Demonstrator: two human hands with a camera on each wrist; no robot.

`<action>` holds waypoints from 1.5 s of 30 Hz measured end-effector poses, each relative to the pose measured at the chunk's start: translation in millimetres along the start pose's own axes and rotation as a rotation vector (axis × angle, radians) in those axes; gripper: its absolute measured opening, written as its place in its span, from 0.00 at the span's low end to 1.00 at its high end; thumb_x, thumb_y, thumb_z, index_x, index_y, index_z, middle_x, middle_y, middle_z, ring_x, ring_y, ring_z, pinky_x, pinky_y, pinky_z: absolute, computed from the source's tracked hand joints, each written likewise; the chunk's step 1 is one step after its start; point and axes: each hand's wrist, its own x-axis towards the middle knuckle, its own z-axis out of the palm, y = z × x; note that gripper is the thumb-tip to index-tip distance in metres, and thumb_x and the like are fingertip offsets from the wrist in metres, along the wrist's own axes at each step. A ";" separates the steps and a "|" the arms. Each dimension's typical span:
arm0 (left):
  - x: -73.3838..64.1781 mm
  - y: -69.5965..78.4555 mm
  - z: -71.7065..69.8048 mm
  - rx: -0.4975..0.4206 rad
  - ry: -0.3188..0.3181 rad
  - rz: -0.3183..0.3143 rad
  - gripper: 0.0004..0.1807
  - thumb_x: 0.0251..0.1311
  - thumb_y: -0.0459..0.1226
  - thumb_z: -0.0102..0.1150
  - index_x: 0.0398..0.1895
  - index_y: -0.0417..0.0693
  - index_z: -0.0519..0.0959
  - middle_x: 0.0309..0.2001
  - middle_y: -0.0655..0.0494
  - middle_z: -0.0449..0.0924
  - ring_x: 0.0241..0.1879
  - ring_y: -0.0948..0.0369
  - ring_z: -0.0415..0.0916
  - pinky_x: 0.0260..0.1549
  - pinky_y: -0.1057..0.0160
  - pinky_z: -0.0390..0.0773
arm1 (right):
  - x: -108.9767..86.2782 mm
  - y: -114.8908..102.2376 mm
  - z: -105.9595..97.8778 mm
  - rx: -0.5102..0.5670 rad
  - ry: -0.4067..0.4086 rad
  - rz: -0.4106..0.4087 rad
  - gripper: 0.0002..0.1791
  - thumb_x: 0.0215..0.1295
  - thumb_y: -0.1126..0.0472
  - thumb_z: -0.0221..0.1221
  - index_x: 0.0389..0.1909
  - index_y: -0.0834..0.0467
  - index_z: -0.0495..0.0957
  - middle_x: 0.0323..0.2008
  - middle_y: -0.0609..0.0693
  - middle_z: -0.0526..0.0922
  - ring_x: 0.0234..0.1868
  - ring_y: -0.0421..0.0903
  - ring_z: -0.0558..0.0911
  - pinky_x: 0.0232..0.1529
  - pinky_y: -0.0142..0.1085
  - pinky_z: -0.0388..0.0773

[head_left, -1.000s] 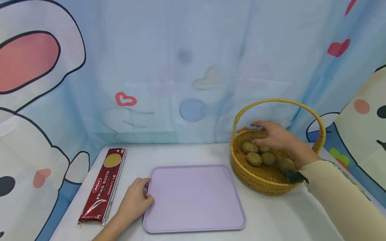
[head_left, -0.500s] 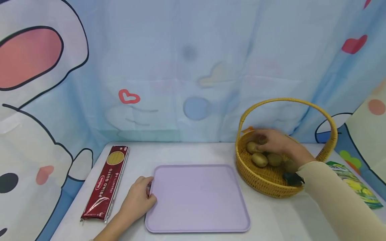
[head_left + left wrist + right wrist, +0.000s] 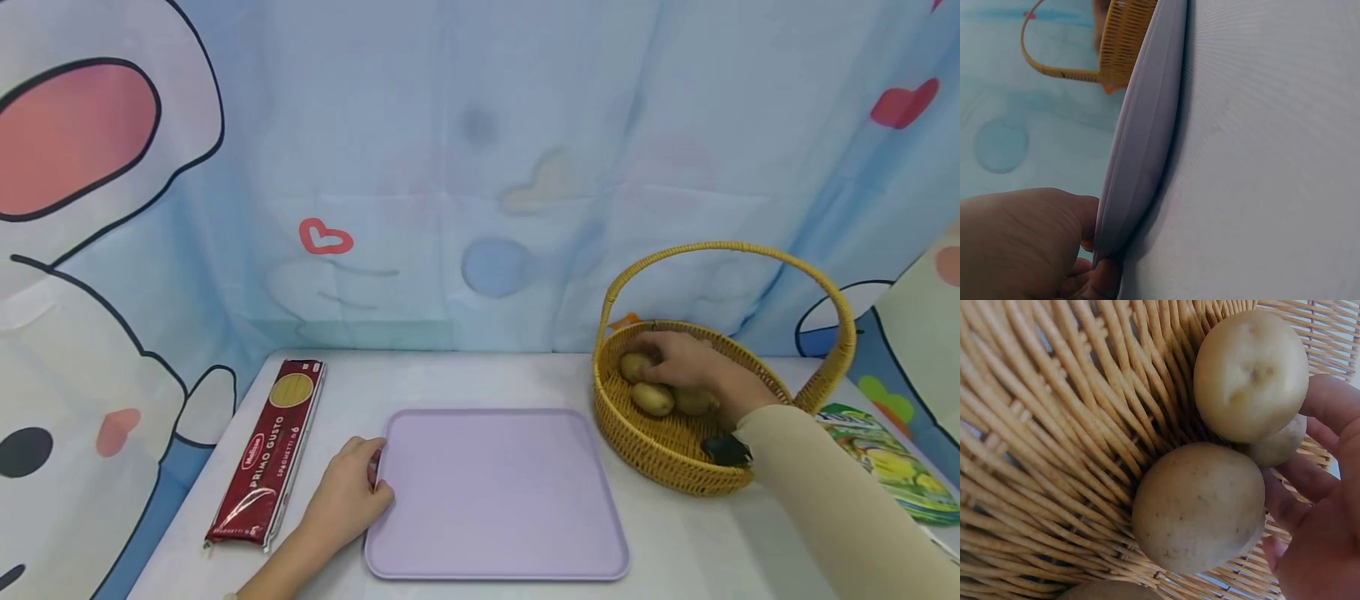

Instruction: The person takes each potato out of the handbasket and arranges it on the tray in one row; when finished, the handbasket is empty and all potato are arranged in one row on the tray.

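My left hand (image 3: 347,487) pinches the left edge of a flat lilac tray (image 3: 498,500) on the white table. In the left wrist view, its fingers and thumb grip the tray's rim (image 3: 1141,137). My right hand (image 3: 686,362) is inside a yellow wicker basket (image 3: 660,462) at the right, its fingers and thumb around a potato (image 3: 636,367) at the back left. Another potato (image 3: 652,399) lies just in front. The right wrist view shows potatoes (image 3: 1200,509) close to the fingertips, one partly hidden behind the others.
A red spaghetti packet (image 3: 266,454) lies left of the tray. The basket's tall handle (image 3: 723,246) arches above the right hand. A green and yellow packet (image 3: 888,462) lies right of the basket. A dark object (image 3: 726,450) shows by the right cuff. A patterned curtain (image 3: 480,167) hangs behind.
My right hand has lowered from above the potatoes into the basket, and its fingers have closed around one. The left hand keeps its hold on the tray. The view has shifted slightly.
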 end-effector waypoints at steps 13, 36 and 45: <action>5.9 -2.5 1.8 0.010 -0.012 -0.006 0.29 0.40 0.29 0.63 0.53 0.32 0.77 0.34 0.55 0.73 0.24 0.68 0.66 0.21 0.70 0.70 | -4.6 -6.6 -16.2 -0.100 0.085 0.018 0.23 0.55 0.56 0.63 0.54 0.51 0.80 0.49 0.51 0.82 0.40 0.50 0.78 0.40 0.53 0.67; 18.1 -10.9 11.5 -0.001 0.005 -0.001 0.29 0.40 0.29 0.62 0.52 0.32 0.77 0.34 0.55 0.73 0.24 0.68 0.66 0.22 0.70 0.70 | -20.9 -46.7 -43.5 0.035 0.161 -0.034 0.26 0.58 0.45 0.66 0.55 0.53 0.78 0.46 0.52 0.82 0.44 0.50 0.80 0.39 0.47 0.76; 20.4 -11.8 13.7 0.005 0.015 0.017 0.29 0.39 0.30 0.62 0.52 0.32 0.78 0.33 0.56 0.72 0.25 0.67 0.66 0.23 0.69 0.70 | -25.6 -79.3 -46.7 0.096 0.178 -0.108 0.25 0.58 0.43 0.65 0.54 0.50 0.79 0.46 0.48 0.82 0.43 0.47 0.81 0.42 0.46 0.78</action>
